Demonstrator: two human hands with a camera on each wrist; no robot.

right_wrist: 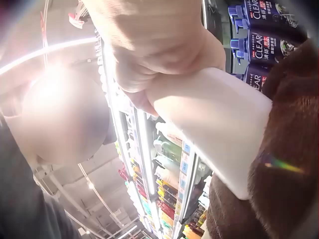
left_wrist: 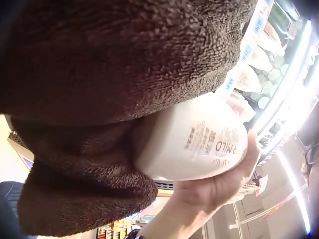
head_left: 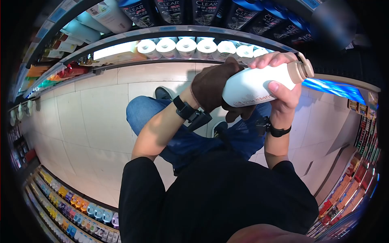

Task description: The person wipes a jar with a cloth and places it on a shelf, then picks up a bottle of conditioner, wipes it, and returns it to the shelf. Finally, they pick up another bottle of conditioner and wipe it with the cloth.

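Note:
A white pump bottle (head_left: 253, 87) with a tan pump top and "SUPER MILD" lettering is held tilted in front of the body. My right hand (head_left: 288, 97) grips its upper part, the thumb on the near side and fingers over the far side. My left hand (head_left: 210, 89) wears a fuzzy brown glove (left_wrist: 124, 64) and holds the bottle's base, with brown fabric on both sides of it. In the right wrist view the bottle's plain white side (right_wrist: 209, 114) faces the camera. The glove hides the bottom end of the bottle.
A shelf ahead holds dark CLEAR bottles (head_left: 206, 12), with a row of white pump bottles (head_left: 186, 47) on the lower level. More stocked shelves (head_left: 77, 202) stand behind at left and right. Pale floor tiles (head_left: 93, 121) surround the person's bent legs.

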